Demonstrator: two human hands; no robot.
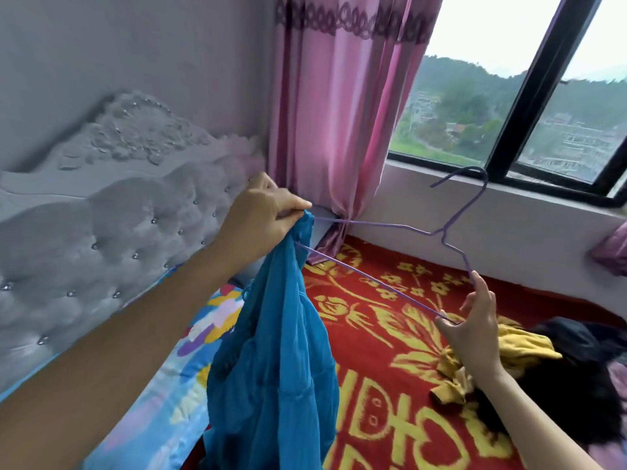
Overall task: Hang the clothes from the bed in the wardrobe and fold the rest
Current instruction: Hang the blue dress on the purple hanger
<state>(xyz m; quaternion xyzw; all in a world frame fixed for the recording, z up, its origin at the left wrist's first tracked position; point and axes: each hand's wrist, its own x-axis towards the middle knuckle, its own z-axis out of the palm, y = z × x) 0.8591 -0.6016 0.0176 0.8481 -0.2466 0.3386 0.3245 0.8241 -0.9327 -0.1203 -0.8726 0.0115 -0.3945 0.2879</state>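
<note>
Left grip (pixel 261 215) pinches blue garment (pixel 271 368) onto purple hanger (pixel 400 226); right grip (pixel 475 330) pinches hanger's corner.

The bed (pixel 101 239) before me, tufted grey at its head, carried a red blanket (pixel 390 418) with yellow flowers, beside blue cartoon-print bedding (pixel 152 408). On the blanket lay 1 crumpled yellow garment (pixel 526 349), touching 1 black garment (pixel 576 385) to my right.

One end of hanger (pixel 442 231) inside blue garment (pixel 271 368)
</note>
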